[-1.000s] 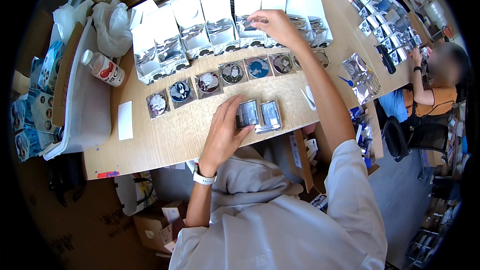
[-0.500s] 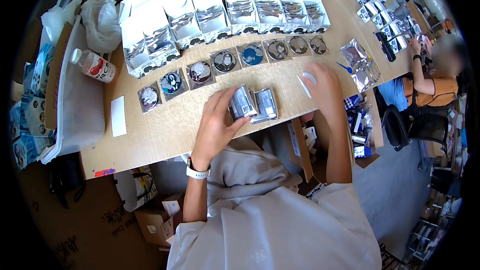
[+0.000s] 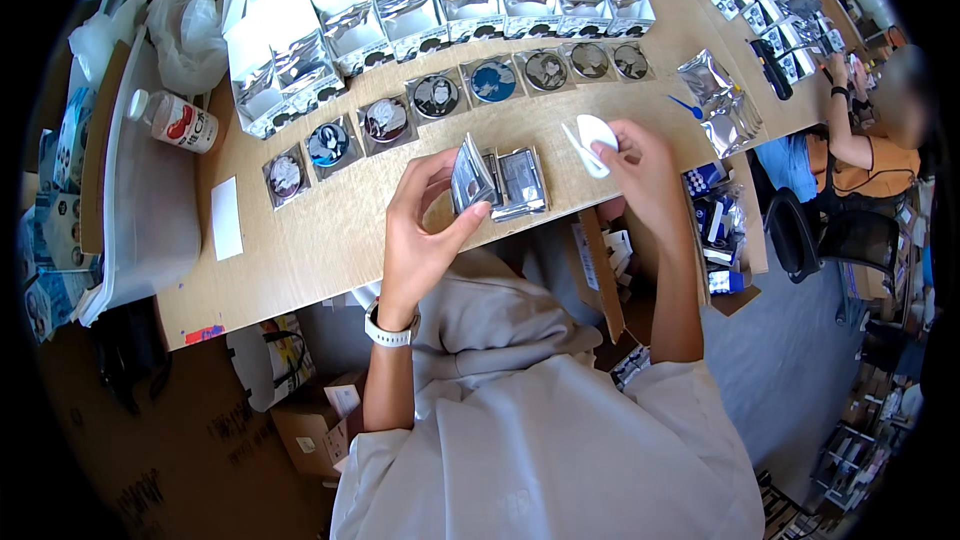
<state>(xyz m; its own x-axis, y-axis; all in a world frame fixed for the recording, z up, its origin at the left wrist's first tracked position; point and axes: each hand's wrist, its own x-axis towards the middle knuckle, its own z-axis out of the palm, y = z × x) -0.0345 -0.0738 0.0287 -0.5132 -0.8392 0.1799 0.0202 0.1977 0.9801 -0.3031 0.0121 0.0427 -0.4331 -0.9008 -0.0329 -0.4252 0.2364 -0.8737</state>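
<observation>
Silver foil packet (image 3: 472, 176) is gripped by left hand (image 3: 425, 230); white round piece (image 3: 596, 132) is pinched by right hand (image 3: 645, 165) over the wooden surface (image 3: 330, 230)

On the bench (image 3: 330, 240), a stack of foil packets (image 3: 520, 180) lies at the near edge, between the left hand (image 3: 425, 225) at its 8 o'clock and the right hand (image 3: 640, 165) at 3 o'clock. A row of round badges (image 3: 437, 97) runs behind the stack, with open boxes (image 3: 400, 10) behind that row. A bottle (image 3: 178, 122) lies at 9 o'clock of the badges, and loose packets (image 3: 715, 100) sit at 2 o'clock of the stack.
</observation>
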